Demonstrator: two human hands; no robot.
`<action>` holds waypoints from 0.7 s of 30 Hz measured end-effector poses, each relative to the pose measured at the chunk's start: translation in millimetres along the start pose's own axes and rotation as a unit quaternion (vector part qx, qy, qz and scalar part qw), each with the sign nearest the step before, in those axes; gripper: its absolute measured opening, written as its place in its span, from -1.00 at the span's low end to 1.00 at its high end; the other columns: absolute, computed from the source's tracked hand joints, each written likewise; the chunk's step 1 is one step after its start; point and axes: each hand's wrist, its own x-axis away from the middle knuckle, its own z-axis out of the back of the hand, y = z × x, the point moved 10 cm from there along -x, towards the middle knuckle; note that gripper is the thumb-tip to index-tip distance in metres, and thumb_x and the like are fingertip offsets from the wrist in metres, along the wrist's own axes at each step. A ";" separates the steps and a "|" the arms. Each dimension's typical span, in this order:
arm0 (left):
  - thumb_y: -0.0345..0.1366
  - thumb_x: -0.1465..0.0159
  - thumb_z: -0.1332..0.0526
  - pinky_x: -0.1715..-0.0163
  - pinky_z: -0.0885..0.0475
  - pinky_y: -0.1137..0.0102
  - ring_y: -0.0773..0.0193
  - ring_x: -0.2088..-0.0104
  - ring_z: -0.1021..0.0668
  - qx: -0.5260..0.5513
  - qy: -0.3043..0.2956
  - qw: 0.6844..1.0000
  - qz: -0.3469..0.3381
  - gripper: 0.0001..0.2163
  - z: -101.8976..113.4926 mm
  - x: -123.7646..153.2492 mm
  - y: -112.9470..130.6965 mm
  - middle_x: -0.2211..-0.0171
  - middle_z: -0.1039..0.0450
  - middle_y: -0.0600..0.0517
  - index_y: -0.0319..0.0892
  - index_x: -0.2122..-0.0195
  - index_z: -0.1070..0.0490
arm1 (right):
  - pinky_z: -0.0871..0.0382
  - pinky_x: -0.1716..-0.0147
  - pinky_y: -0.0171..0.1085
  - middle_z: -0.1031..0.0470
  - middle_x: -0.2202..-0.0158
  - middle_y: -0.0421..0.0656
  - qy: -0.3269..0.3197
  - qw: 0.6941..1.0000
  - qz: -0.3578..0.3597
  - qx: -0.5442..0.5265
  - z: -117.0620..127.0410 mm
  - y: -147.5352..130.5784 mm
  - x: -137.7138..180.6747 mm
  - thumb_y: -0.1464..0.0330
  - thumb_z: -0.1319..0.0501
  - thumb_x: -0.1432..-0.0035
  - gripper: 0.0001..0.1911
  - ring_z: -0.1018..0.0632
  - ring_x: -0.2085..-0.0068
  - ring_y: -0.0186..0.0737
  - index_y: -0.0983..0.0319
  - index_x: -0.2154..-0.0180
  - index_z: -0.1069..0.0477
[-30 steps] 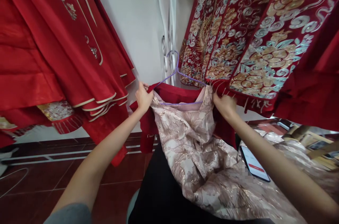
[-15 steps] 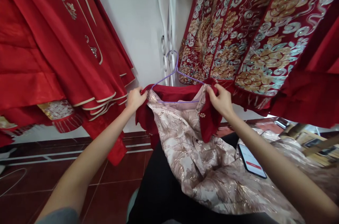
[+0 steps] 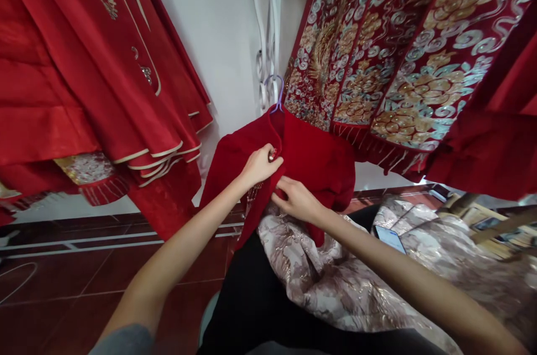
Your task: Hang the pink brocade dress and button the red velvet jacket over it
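A dark red jacket [image 3: 312,145] hangs on a purple hanger [image 3: 277,99], its front drawn together over the pale pink-gold brocade dress [image 3: 293,254]. My left hand [image 3: 260,166] is closed on the jacket's front edge just below the collar, with a small shiny fastening by the fingertips. Lower and slightly right, my right hand [image 3: 297,198] grips the same front edge with curled fingers. The dress's top is hidden under the jacket, and its skirt spreads over my lap to the right.
Red garments with cream piping [image 3: 121,92] hang at left; a red embroidered garment with fringe [image 3: 403,75] hangs at right. A white metal stand [image 3: 274,14] rises behind the hanger. A phone [image 3: 390,238] lies on the skirt. The floor [image 3: 126,271] is red tile.
My hands have moved inward from the shoulders to the middle. The jacket's fronts have been brought forward, covering the dress's neckline and most of the hanger.
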 end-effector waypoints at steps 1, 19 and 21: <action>-0.31 -0.11 -0.18 0.42 -0.29 0.41 0.32 0.49 -0.38 -0.013 0.004 1.000 -0.001 -0.91 -1.4 4.4 -1.6 0.50 -0.34 0.10 -0.16 0.40 -0.27 | -0.33 0.28 -0.25 -0.30 0.37 -0.13 0.054 0.998 -0.016 0.016 14.8 3.5 7.2 0.37 -0.10 -0.18 -0.87 -0.37 0.33 -0.25 0.23 0.42 -0.31; -0.26 -0.20 -0.21 0.17 -0.45 0.40 0.32 0.25 -0.56 0.164 0.162 0.973 -0.013 -0.88 5.4 35.3 -9.2 0.29 -0.50 0.03 -0.14 0.29 -0.33 | -0.38 0.01 -0.15 -0.43 0.23 -0.17 0.249 0.881 -0.181 -0.360 64.9 95.4 16.4 0.29 -0.29 0.05 -0.72 -0.49 0.12 -0.23 0.16 0.25 -0.31; -0.26 -0.21 -0.20 0.16 -0.45 0.39 0.32 0.24 -0.56 0.164 0.148 0.975 -0.010 -0.90 4.2 33.2 -7.3 0.27 -0.51 0.01 -0.15 0.29 -0.35 | -0.44 0.06 -0.14 -0.46 0.24 -0.15 0.220 0.879 -0.195 -0.374 55.9 99.0 6.6 0.23 -0.32 0.06 -0.62 -0.52 0.18 -0.22 0.18 0.17 -0.36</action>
